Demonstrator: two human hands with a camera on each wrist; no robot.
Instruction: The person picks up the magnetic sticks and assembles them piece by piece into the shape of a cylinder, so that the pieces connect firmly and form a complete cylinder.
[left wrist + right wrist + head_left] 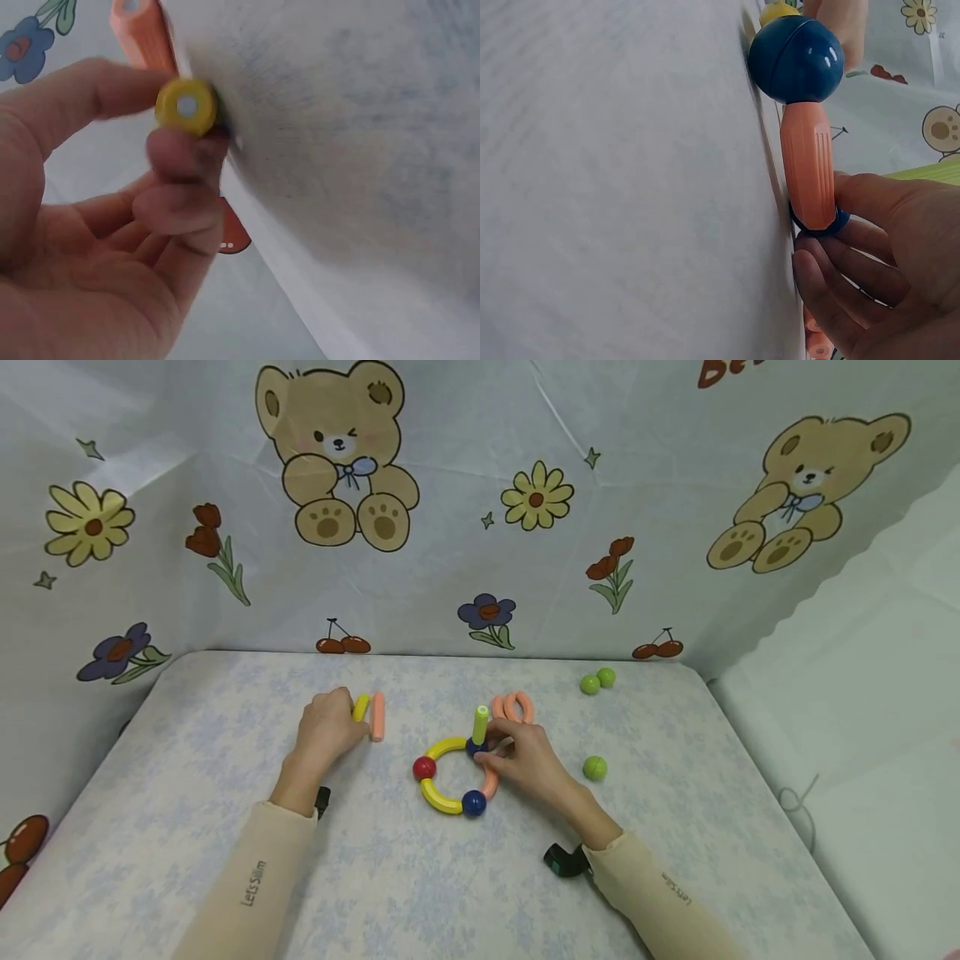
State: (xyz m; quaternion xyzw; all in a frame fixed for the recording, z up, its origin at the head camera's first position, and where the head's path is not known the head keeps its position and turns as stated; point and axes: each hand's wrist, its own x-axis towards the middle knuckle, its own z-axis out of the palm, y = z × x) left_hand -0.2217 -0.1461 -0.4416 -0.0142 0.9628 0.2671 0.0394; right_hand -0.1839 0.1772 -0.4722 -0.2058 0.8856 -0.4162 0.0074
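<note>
In the head view my left hand (327, 727) pinches a yellow magnetic rod (361, 707) between thumb and fingertips; the left wrist view shows the rod's round end (187, 105). Beside it lies a straight salmon-pink rod (378, 717). My right hand (528, 760) grips the far blue ball (476, 747) of a ring lying on the table, fingers partly covering it. A light green rod (481, 725) stands upright on that ball. Two curved yellow rods (441, 799), a red ball (424, 767), a near blue ball (474, 803) and a curved salmon-pink rod (808, 165) form the rest.
Several curved salmon-pink rods (525, 707) lie just behind my right hand. Two green balls (590, 684) sit near the table's back edge, and another green ball (595, 767) lies right of that hand. A bear-print cloth (442, 568) hangs behind the table.
</note>
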